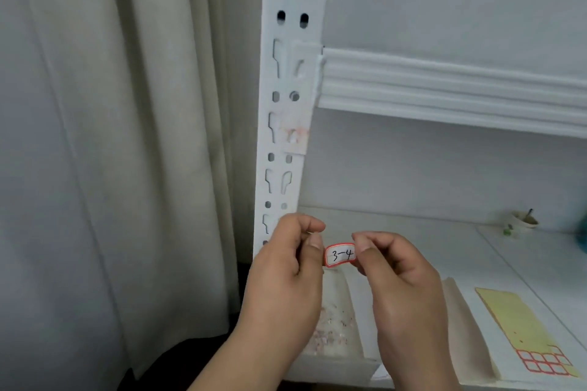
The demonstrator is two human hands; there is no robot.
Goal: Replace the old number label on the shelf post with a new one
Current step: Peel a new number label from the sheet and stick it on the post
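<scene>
A small white label (340, 254) with a red border and "3-4" written on it is held between my two hands, in front of the lower shelf. My left hand (286, 270) pinches its left end and my right hand (397, 273) pinches its right end. The white perforated shelf post (286, 98) rises just above and behind my left hand. On the post, a pale patch with faint reddish residue (295, 135) sits below the upper shelf beam.
A yellow backing sheet (521, 327) with several red-bordered blank labels lies on white paper on the lower shelf at right. Scraped paper bits (330, 324) lie on paper under my hands. A small cup (521, 222) stands far right. A grey curtain (111, 136) hangs left.
</scene>
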